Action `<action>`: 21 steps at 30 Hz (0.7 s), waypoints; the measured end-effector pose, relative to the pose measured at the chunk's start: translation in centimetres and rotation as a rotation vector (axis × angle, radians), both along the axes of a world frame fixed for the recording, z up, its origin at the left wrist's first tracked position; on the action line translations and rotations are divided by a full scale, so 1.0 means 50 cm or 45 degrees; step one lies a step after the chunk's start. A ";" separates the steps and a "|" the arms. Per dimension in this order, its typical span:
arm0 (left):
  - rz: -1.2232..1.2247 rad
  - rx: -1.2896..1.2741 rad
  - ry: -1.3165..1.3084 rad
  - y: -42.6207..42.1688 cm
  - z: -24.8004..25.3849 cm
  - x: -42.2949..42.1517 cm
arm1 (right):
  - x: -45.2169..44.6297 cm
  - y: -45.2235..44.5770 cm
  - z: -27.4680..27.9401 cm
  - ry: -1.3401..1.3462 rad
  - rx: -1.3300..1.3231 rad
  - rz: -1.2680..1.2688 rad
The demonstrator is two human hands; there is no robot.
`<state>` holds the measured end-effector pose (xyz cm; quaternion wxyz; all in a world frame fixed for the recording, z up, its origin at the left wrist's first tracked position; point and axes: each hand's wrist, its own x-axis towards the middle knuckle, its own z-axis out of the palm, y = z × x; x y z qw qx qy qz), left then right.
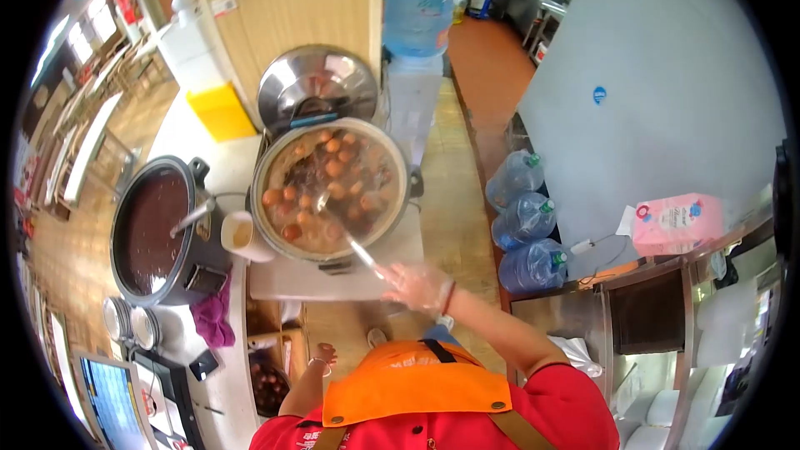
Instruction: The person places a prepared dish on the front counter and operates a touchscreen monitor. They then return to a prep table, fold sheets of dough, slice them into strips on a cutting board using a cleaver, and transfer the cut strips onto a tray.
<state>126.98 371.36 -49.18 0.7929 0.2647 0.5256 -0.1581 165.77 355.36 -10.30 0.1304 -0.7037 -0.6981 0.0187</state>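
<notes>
My right hand (417, 287), in a clear glove, is closed around the handle of a metal ladle (354, 246). The ladle's bowl end dips into a large round pot (402, 221) of brown liquid with many round brown eggs (335, 168) in it. Low beside my body, my left hand (323, 358) hangs with its fingers apart, holding nothing, with a bracelet at the wrist. A shiny metal lid (317, 83) leans upright behind the pot.
At left stand a dark pot (156, 221) of dark red liquid, a white cup (242, 237), a purple cloth (215, 317) and a monitor (114, 400). Large water bottles (523, 221) line the floor at right, near a pink package (679, 225).
</notes>
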 end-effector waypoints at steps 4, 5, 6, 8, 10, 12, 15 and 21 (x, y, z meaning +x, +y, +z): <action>-0.087 0.112 -0.014 -0.050 0.007 0.122 | 0.103 -0.172 -0.031 0.281 0.089 -0.262; -0.079 0.090 -0.056 -0.062 0.011 0.151 | 0.127 -0.219 -0.054 0.292 0.077 -0.326; -0.070 0.066 -0.098 -0.074 0.014 0.177 | 0.147 -0.279 -0.133 0.297 0.047 -0.442; -0.135 0.168 -0.088 -0.121 0.030 0.227 | 0.183 -0.426 -0.288 0.326 -0.563 -0.698; -0.579 0.681 0.064 -0.264 0.043 0.347 | 0.238 -0.686 -0.457 0.559 -0.923 -1.189; -0.883 0.973 0.145 -0.379 0.107 0.470 | 0.278 -1.030 -0.723 0.562 -1.124 -1.478; -1.105 1.119 0.056 -0.480 0.199 0.644 | 0.282 -1.314 -0.784 0.402 -1.619 -0.983; -1.175 1.231 -0.302 -0.608 0.288 0.902 | 0.266 -1.431 -0.619 0.565 -0.940 -0.939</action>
